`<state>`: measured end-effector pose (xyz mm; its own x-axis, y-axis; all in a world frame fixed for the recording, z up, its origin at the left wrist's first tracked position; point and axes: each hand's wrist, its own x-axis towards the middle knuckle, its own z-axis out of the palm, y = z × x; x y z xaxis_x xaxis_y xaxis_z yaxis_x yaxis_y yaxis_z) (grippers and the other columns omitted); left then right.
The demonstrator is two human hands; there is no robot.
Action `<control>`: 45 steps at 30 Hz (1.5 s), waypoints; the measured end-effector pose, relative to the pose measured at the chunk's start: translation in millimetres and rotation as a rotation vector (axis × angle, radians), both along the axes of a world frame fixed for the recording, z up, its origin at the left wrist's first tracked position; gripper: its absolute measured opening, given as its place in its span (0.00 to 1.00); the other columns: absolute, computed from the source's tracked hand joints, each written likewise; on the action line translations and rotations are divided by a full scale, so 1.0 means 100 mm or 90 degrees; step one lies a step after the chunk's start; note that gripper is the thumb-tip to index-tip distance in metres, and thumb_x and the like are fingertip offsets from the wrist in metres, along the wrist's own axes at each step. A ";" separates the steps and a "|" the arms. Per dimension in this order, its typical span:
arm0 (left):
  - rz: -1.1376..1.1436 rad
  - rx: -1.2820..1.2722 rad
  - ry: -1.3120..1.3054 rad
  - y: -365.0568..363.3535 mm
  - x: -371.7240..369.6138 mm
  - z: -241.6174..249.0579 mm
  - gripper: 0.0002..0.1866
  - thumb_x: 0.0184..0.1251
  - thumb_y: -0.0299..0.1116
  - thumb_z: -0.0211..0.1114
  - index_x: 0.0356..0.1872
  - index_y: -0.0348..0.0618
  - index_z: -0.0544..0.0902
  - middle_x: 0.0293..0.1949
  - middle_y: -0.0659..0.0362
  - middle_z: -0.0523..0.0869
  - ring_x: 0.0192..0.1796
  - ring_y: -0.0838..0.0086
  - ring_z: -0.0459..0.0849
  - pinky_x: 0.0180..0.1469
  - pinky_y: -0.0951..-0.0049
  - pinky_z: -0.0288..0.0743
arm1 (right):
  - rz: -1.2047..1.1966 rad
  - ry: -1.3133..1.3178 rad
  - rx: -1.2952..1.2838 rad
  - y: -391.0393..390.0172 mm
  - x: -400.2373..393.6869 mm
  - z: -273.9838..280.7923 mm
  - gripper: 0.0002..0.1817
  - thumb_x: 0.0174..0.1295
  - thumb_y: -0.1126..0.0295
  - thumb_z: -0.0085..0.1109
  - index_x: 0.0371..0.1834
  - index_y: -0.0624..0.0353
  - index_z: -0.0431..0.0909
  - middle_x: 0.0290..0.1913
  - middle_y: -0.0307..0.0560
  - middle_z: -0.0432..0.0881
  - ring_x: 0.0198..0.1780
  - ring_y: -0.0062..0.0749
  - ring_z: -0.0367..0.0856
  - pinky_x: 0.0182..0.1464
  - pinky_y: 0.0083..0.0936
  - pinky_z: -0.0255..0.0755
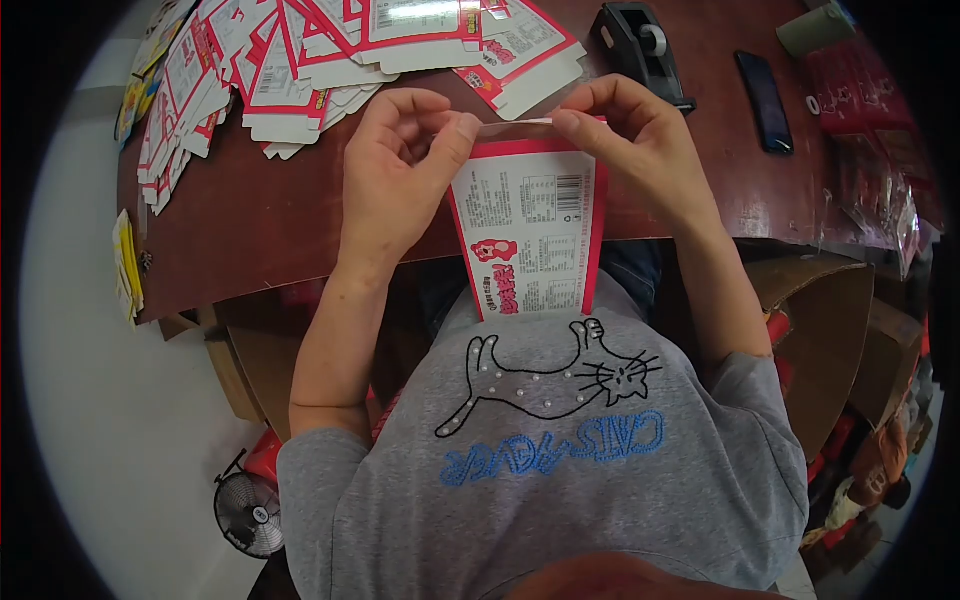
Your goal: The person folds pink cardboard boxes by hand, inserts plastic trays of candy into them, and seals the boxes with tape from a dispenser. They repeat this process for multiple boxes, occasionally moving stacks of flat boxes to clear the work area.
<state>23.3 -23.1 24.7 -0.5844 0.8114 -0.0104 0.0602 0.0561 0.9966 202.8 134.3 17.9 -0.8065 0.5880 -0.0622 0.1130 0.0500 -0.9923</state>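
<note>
The red-and-white carton hangs at 12 o'clock, in front of the shirt — its long axis running almost 12 to 6, its flap end pointing to 12, over the near edge of the tabletop. The left hand and right hand pinch that upper end, fingers drawn together at its corners — the left fingers' exact contact is partly hidden. Flat cartons spread at 11; a tape dispenser sits at 1.
</note>
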 end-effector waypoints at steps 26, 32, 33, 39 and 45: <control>-0.212 0.009 -0.412 0.09 0.12 -0.01 0.12 0.68 0.26 0.73 0.38 0.44 0.75 0.45 0.59 0.87 0.46 0.80 0.84 0.49 0.80 0.79 | 0.042 0.093 0.155 -0.04 0.39 0.02 0.11 0.66 0.76 0.68 0.51 0.64 0.85 0.52 0.48 0.87 0.54 0.27 0.84 0.55 0.24 0.79; -0.360 -0.117 -0.235 0.51 -0.60 0.00 0.15 0.69 0.34 0.73 0.49 0.41 0.78 0.47 0.59 0.86 0.50 0.79 0.84 0.53 0.76 0.80 | -0.330 0.095 0.298 0.54 0.61 -0.33 0.20 0.69 0.64 0.67 0.60 0.60 0.81 0.47 0.44 0.85 0.47 0.23 0.84 0.44 0.22 0.80; -0.341 -0.124 -0.124 0.57 -0.59 -0.03 0.20 0.69 0.37 0.74 0.54 0.39 0.78 0.54 0.53 0.84 0.56 0.73 0.82 0.59 0.71 0.78 | -0.340 -0.007 0.208 0.69 0.66 -0.47 0.21 0.68 0.60 0.68 0.59 0.60 0.82 0.46 0.43 0.85 0.47 0.23 0.84 0.44 0.22 0.79; -0.192 -0.385 0.749 0.49 -0.12 -0.29 0.57 0.47 0.68 0.78 0.75 0.48 0.67 0.78 0.36 0.56 0.79 0.36 0.52 0.76 0.37 0.53 | -0.311 -0.078 -0.046 0.81 0.60 -0.68 0.19 0.66 0.56 0.70 0.50 0.60 0.85 0.49 0.44 0.84 0.50 0.27 0.83 0.50 0.25 0.77; -0.244 -0.332 0.691 0.18 0.00 -0.42 0.54 0.43 0.56 0.80 0.76 0.56 0.68 0.76 0.40 0.60 0.74 0.40 0.60 0.72 0.39 0.57 | -0.318 0.086 0.124 0.61 0.75 -0.77 0.12 0.65 0.62 0.71 0.42 0.59 0.86 0.64 0.47 0.75 0.57 0.29 0.81 0.58 0.27 0.77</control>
<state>23.1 -4.9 -17.4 -0.2218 0.9741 -0.0431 0.9306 0.2247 0.2889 277.6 195.5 -59.2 -0.4197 0.8915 0.1706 0.0430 0.2073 -0.9773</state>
